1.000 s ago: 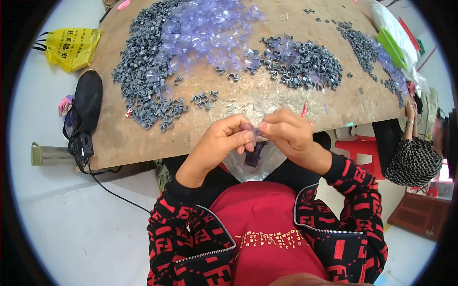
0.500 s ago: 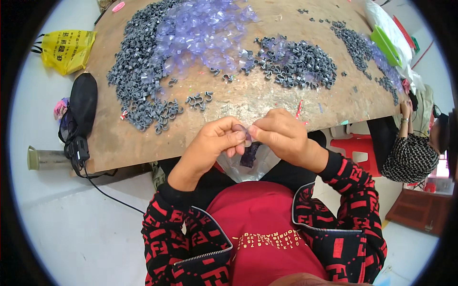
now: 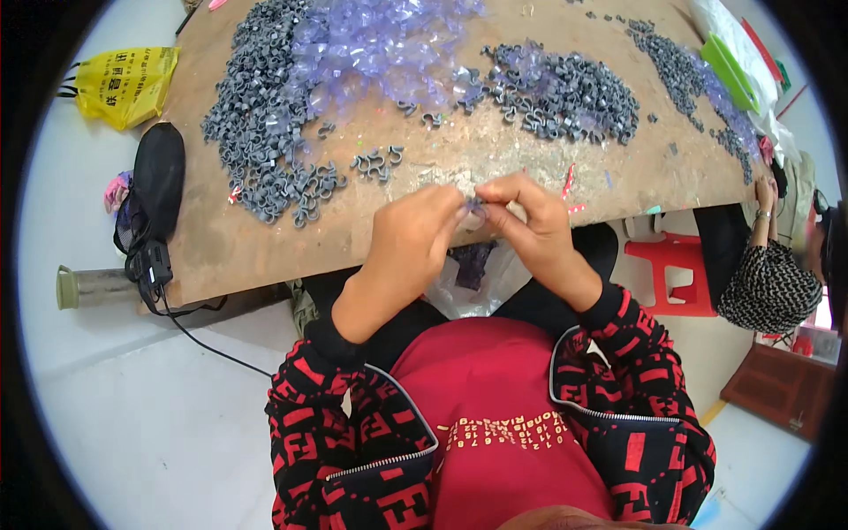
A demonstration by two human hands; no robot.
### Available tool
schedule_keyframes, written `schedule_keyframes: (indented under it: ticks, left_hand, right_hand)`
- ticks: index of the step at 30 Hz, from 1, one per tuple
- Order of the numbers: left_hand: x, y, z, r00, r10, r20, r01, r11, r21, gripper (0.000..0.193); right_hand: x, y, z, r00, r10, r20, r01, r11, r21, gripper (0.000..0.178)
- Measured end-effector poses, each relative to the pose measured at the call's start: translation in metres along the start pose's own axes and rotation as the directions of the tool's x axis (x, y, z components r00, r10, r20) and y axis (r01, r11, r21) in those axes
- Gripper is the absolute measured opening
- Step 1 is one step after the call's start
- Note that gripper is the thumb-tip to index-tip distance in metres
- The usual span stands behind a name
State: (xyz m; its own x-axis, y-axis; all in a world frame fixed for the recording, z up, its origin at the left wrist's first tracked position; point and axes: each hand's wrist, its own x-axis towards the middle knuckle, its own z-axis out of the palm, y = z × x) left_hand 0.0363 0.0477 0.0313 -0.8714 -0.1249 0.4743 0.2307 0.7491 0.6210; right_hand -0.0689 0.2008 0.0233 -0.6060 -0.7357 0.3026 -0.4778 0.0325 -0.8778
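Observation:
My left hand (image 3: 408, 231) and my right hand (image 3: 535, 223) meet in front of me over the table's near edge, both with fingers pinched. Between the fingertips a small grey plastic clip (image 3: 475, 204) shows, with a clear purplish plastic piece (image 3: 472, 220) just under it. The fingers partly cover both, and I cannot tell whether the two are joined. Below my hands a clear plastic bag (image 3: 468, 296) lies between my legs, with something dark purple (image 3: 471, 263) in it.
On the wooden table (image 3: 291, 261) lie heaps of grey clips (image 3: 256, 132) and clear purple pieces (image 3: 380, 53), with a mixed pile (image 3: 565, 93) right of them. A black pouch (image 3: 159, 181) and bottle (image 3: 97, 288) are at the left edge. A co-worker (image 3: 768, 283) sits at right by a red stool (image 3: 671, 274).
My hands have moved slightly up and over the table edge. The left has turned so its back shows, and a grey clip now shows at the fingertips with the clear piece.

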Motion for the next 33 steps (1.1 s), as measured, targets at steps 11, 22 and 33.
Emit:
schedule_keyframes:
  ticks: [11,22,33]
  left_hand:
    - [0.001,0.005,0.017,0.957,-0.173,-0.233,0.168,0.985,-0.039,0.008]
    - [0.001,0.003,0.012,0.896,-0.441,-0.055,0.329,0.740,-0.587,0.010]
    - [0.011,-0.014,0.002,0.968,0.181,-0.172,-0.186,0.983,-0.011,0.025]
  right_hand:
    - [0.005,0.014,0.014,0.979,-0.037,-0.200,0.062,0.991,0.120,0.016]
    - [0.012,0.012,-0.003,0.986,-0.166,-0.016,0.167,0.983,0.073,0.023]
    - [0.018,0.016,-0.024,0.894,0.210,0.396,-0.422,0.691,0.587,0.030]
